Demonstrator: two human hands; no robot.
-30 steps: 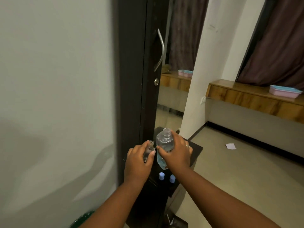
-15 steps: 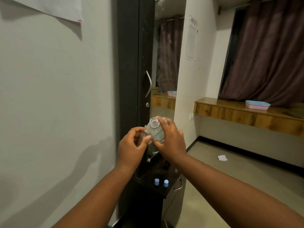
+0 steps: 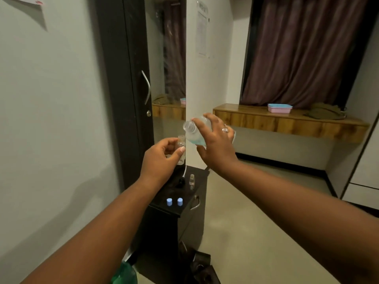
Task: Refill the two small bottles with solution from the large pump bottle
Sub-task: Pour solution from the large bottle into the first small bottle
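Observation:
My right hand grips the large clear bottle, which holds pale blue solution and has no pump on it. It is tilted, its open neck pointing left and down towards a small clear bottle. My left hand holds that small bottle upright just below the large bottle's mouth. A second small clear bottle stands uncapped on the dark cabinet top. Two blue caps lie near the cabinet's front edge. A dark pump head with its white tube lies beside the second bottle.
The dark cabinet stands against a tall dark wardrobe door with a metal handle and a mirror. A wooden ledge with a pink and blue box runs along the right wall under a curtain. Shoes lie on the floor.
Both hands have lifted the bottles up off the cabinet top. The large bottle has gone from upright to tilted over the small bottle's mouth.

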